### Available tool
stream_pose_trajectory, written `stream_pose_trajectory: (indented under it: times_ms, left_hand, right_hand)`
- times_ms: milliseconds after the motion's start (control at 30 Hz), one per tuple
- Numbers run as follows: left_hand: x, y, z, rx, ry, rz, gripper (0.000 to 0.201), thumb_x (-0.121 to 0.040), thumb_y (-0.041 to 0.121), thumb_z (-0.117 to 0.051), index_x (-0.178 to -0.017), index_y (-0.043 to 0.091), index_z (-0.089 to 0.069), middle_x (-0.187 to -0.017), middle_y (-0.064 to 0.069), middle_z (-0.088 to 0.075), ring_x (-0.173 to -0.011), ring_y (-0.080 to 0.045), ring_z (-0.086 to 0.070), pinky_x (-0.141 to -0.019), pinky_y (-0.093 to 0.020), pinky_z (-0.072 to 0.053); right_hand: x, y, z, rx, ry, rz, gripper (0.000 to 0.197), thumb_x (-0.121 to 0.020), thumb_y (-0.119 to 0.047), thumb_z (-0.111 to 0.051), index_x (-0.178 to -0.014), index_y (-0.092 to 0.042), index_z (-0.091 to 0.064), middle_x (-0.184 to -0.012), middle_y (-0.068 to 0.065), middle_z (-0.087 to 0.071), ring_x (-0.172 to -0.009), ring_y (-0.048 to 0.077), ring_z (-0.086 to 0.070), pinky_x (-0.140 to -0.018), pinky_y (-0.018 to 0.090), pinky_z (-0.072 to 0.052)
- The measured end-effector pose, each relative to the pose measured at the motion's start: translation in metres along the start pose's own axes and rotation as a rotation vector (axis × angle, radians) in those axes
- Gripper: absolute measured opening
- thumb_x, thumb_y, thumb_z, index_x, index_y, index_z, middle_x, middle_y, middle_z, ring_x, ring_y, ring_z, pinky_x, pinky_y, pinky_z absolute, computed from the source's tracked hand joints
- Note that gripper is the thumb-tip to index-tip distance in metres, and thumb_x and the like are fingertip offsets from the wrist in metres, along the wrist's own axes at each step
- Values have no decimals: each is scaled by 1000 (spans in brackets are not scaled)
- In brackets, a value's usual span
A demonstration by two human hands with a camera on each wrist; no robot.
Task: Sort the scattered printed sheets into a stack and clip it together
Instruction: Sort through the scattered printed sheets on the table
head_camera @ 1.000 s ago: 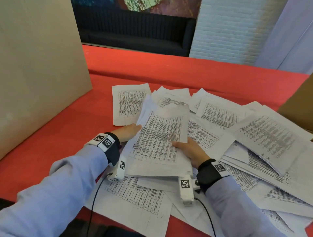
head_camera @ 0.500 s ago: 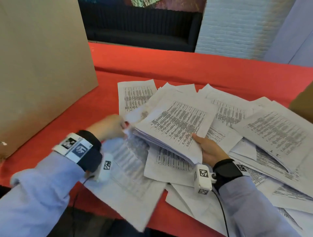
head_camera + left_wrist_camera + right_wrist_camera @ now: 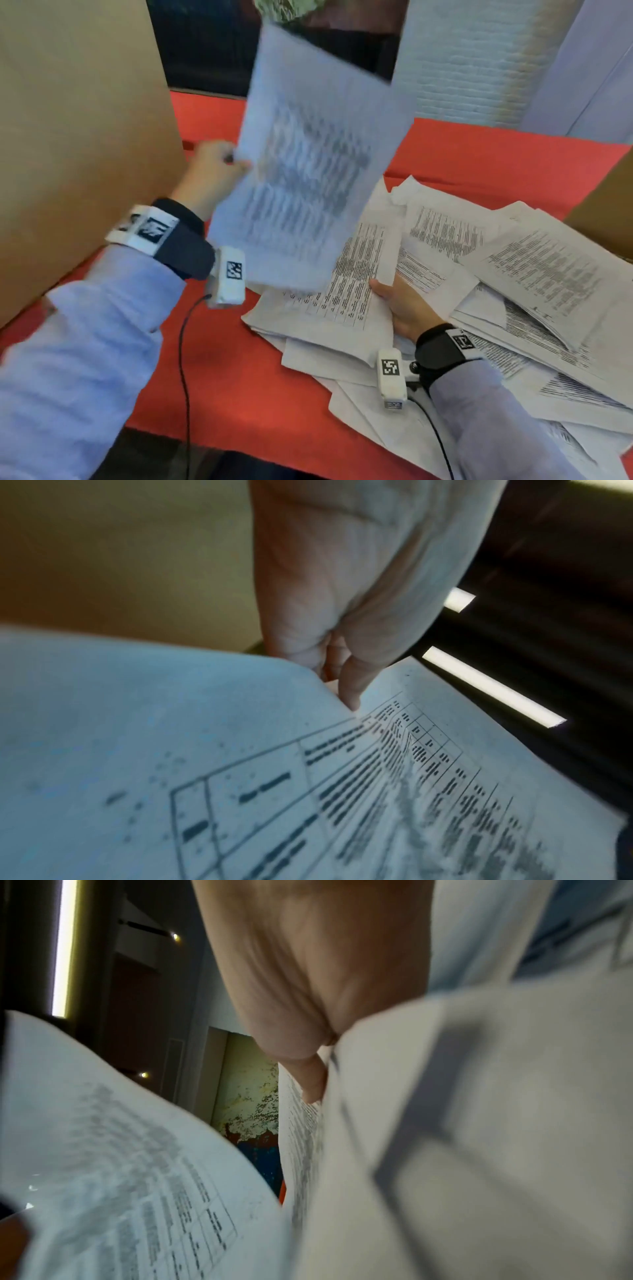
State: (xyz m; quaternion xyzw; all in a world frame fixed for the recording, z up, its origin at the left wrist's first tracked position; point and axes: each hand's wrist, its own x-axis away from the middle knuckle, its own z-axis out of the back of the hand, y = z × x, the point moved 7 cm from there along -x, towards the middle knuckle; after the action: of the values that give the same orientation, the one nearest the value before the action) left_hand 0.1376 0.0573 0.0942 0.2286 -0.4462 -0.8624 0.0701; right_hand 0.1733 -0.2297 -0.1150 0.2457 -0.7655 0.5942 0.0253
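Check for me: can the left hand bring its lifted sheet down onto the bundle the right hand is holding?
Probably yes. The left hand pinches the lifted sheet in the air just above the bundle, whose printed top lies uncovered; the right hand grips only its near right edge.

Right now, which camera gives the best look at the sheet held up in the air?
The head view: the whole raised sheet shows, blurred, pinched by the left hand. The left wrist view shows only its printed table close up. The right wrist view catches a blurred part.

red tablecloth (image 3: 462, 154) | cardboard panel (image 3: 78, 120) left | white brick wall (image 3: 469, 61) behind | dark sofa (image 3: 205, 44)
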Motion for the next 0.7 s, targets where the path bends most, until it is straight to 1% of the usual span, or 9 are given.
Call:
stream_pose_trajectory:
  times_ms: [67,133,267,333,400,467,567,633,700]
  left_hand:
    - [-7,-40,-41,-63,-105,106,12,-77,19,-54,-66,16,-49,-61,-4,-35,-53,-15,-33,-55,-24,-25]
    - [0,-67,-72,-127,-157,236,18,-79,13,-51,-63,14,-45,-62,-7,-36,-56,-18,-33,-54,-26,-23]
    - [24,-93,-113,-173,-261,382,12,-92,6,-46,-85,6,-55,-73,-9,-52,-62,-23,-46,-51,-25,-32]
    - [31,-105,-127,-203,-350,439,20,-92,3,-45,-107,0,-57,-102,-15,-61,-89,-30,-58,-69,-29,-47]
    - [36,-115,-135,-278,-418,475,37,-90,0,-39,-126,6,-47,-128,-18,-48,-109,-36,-52,-92,-40,-47]
    - [40,-118,-139,-356,-486,460,54,-88,-1,-33,-139,17,-32,-138,-18,-31,-116,-39,-44,-100,-48,-42]
    - [39,-117,-141,-320,-513,431,68,-85,-3,-40,-146,18,-19,-143,-16,-28,-126,-38,-37,-105,-50,-37]
    - [40,-120,-139,-185,-514,480,71,-83,1,-51,-145,13,-19,-143,-12,-35,-125,-36,-41,-102,-45,-39]
    - [45,-120,-136,4,-466,562,61,-83,5,-54,-139,8,-30,-135,-10,-45,-115,-32,-46,-95,-39,-41]
  right_hand:
    - [4,-3,-3,-9,-9,6,39,-100,-9,-47,-138,-15,-46,-125,14,-65,-109,34,-66,-87,49,-55]
    - [10,-7,-10,-20,-74,18,34,-99,-8,-49,-132,-17,-53,-120,13,-68,-106,31,-68,-77,41,-59]
    - [16,-13,-15,59,-95,56,36,-96,-13,-55,-133,-17,-54,-121,12,-68,-108,29,-67,-86,44,-57]
    - [17,-13,-16,42,-106,35,32,-97,-17,-54,-128,-15,-58,-120,14,-68,-108,30,-67,-84,43,-57]
    - [16,-12,-14,38,-80,13,26,-98,-25,-53,-120,-15,-63,-116,14,-70,-105,29,-68,-85,43,-56]
    - [12,-11,-4,30,15,-1,32,-100,-37,-46,-115,-16,-65,-113,13,-71,-104,29,-68,-92,46,-53]
    - [7,-10,1,0,25,-8,55,-97,-54,-36,-131,-16,-55,-123,13,-66,-116,31,-62,-103,52,-44]
    - [7,-12,-8,73,-3,-11,41,-99,-41,-45,-131,-16,-53,-122,13,-67,-112,31,-64,-99,51,-48]
    - [7,-16,-16,194,-9,30,33,-96,-11,-54,-129,-12,-51,-117,15,-67,-105,32,-67,-93,48,-53]
